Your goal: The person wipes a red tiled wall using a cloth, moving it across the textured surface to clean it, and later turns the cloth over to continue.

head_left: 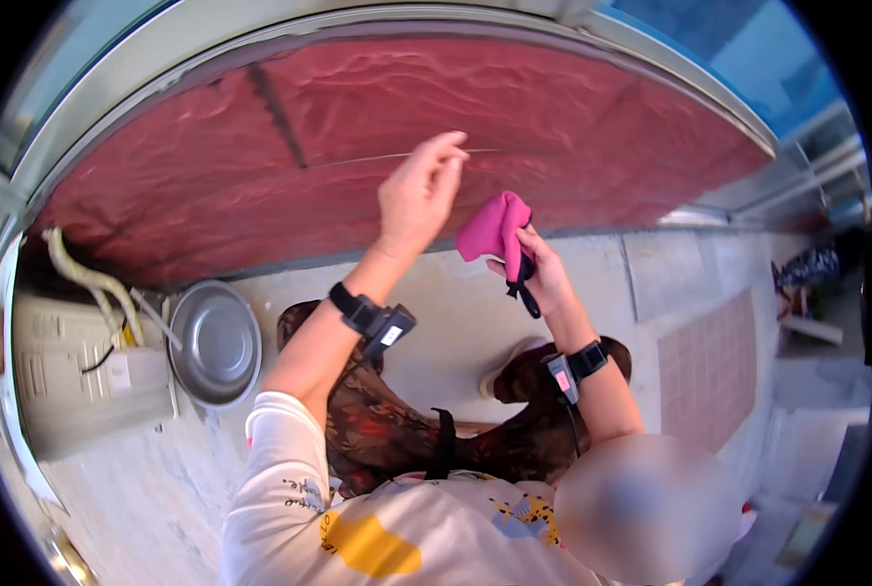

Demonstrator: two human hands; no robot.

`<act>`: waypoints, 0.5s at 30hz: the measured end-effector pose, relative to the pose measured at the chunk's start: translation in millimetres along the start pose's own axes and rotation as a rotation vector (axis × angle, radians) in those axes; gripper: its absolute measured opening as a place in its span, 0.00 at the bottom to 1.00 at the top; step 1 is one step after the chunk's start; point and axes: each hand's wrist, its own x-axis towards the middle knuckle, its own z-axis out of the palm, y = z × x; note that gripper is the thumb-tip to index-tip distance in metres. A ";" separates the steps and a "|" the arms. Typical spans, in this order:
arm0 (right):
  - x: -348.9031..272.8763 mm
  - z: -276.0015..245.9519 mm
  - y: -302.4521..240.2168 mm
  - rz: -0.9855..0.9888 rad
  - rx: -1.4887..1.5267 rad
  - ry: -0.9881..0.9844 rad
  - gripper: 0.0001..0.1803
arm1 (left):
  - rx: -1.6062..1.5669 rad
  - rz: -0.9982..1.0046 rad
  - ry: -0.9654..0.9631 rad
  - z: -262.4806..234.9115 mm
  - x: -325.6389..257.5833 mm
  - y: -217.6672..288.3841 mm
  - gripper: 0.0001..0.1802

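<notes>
My right hand (545, 276) grips a bright pink folded cloth (494, 230) with a dark edge and black straps dangling beneath it. Raised in front of the dark red wall, my left hand (419, 193) is up and to the left of the cloth and does not touch it. Its fingers are bent and drawn together near the thumb. A thin pale line crosses the wall behind these fingertips; whether they pinch anything is too small to make out. Each wrist wears a black band with a small grey box.
The dark red, rough-faced wall (533, 107) runs across the front. At left, a grey metal basin (216, 342) leans beside a beige box-shaped unit (74, 371) with wrapped pipes (89, 273). A tiled mat-like patch (706, 359) lies at right. My knees in dark patterned trousers (387, 420) are below.
</notes>
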 end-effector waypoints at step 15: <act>-20.9 -21.8 48.5 -0.346 -0.206 0.121 0.13 | -0.293 -0.920 -0.221 40.2 -122.4 20.1 0.45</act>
